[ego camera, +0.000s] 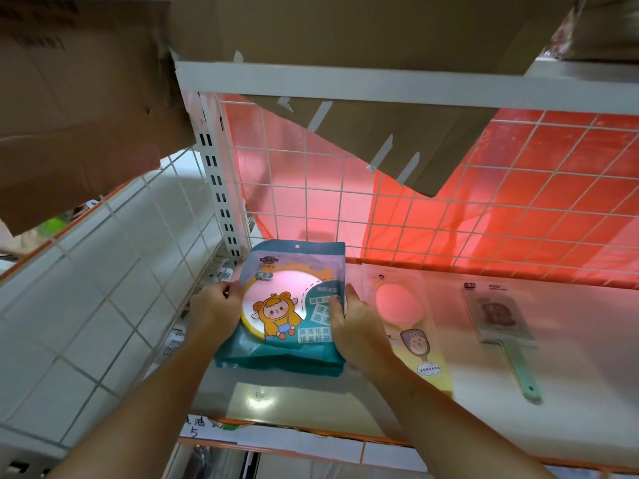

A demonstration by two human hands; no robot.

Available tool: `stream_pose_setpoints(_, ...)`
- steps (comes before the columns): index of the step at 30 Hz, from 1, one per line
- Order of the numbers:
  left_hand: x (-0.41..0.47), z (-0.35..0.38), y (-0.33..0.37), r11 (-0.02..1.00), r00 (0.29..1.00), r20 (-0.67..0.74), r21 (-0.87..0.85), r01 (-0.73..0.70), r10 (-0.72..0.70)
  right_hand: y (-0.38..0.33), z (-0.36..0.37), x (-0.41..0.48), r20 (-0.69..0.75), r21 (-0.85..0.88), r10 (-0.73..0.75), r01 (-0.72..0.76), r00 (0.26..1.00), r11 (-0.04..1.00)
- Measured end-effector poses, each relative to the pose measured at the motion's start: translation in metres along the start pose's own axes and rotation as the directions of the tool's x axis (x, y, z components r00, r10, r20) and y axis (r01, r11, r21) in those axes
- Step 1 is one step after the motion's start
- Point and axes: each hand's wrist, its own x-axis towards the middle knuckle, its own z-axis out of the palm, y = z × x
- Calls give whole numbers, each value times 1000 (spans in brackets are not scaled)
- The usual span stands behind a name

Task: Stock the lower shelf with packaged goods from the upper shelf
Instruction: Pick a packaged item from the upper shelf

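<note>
Head view, one item in hand: a stack of teal mirror packs (pixel 288 299), printed with a cartoon figure and the word MIRROR, lying flat at the left end of the lower shelf (pixel 518 382), near the slotted upright (pixel 221 188) and the side wire grid (pixel 121 271). Your left hand (pixel 216 307) pinches the stack's left edge with curled fingers. Your right hand (pixel 356 319) clasps the right edge, thumb laid over the printed face. Whether you hold only the top pack or the whole stack cannot be told. Neighbouring stock: a clear-sleeved pink hand mirror (pixel 404 319) just beside your right hand, and a green-handled packaged item (pixel 501 323) well apart to the right. Overhead: the upper shelf (pixel 380 84) carrying a cardboard box (pixel 345 29), a second carton (pixel 86 98) to the left, and a red sheet (pixel 518 202) behind the back grid. Step judged in hand: squaring the stack in its slot. To do it well, press both edges inward evenly so the packs align, keep the printed face up and hang-hole to the rear, and keep the stack from creeping over the pink hand mirror. The packs look slick and likely to fan out, so let go with both hands together, only once the pile sits flat.
</note>
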Motion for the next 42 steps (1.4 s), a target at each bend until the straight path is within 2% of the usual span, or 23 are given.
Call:
stream_pose_setpoints(3, 2, 0, 0, 999, 998, 43, 22, 49, -50, 3, 4, -1, -6, 46, 79, -78, 997, 996)
stream_pose_setpoints(7, 4, 1, 1, 994, 992, 77, 46, 95, -99, 6, 9, 1, 57, 88, 138, -143, 989, 986)
stream_pose_setpoints(14, 6, -2, 3, 989, 980, 142, 59, 134, -141, 7, 11, 2, 50, 91, 144, -148, 988, 985)
stream_pose_setpoints(18, 6, -4, 2, 993, 979, 170, 46, 110, -117, 3, 11, 3, 58, 98, 129, -134, 990, 986)
stream_pose_setpoints(23, 5, -7, 3, 993, 975, 187, 40, 112, -117, -6, 2, -1, 101, -15, 87, -86, 991, 996)
stream_pose_setpoints(28, 8, -7, 0, 991, 970, 203, 19, 131, -132, -1, 7, -1, 117, 136, 164, -180, 979, 974)
stream_pose_setpoints(31, 10, -11, 1, 987, 963, 217, 56, 153, -162, 1, 3, -2, 71, 109, 168, -176, 983, 978)
stream_pose_setpoints(33, 12, -12, 1, 986, 972, 168, 55, 157, -164, -1, -4, -4, 39, 113, 144, -148, 989, 982)
stream_pose_setpoints(35, 7, -16, 9, 991, 987, 102, 61, 118, -123, -3, -12, -6, 11, 77, 105, -106, 994, 991)
stream_pose_setpoints(37, 3, -16, 20, 984, 999, -8, 173, -38, 40, -5, -24, -10, -34, 14, 76, -76, 996, 997)
stream_pose_setpoints(38, -1, -17, 31, 969, 991, -20, 211, -128, 136, -6, -30, -11, -66, -7, 74, -75, 995, 997)
stream_pose_setpoints(40, -11, -13, 55, 896, 950, 10, 328, -298, 312, -4, -43, -15, -132, -92, 43, -56, 990, 994)
stream_pose_setpoints(42, -17, -3, 79, 836, 922, 103, 393, -383, 374, -1, -58, -22, -205, -130, -10, -17, 979, 991)
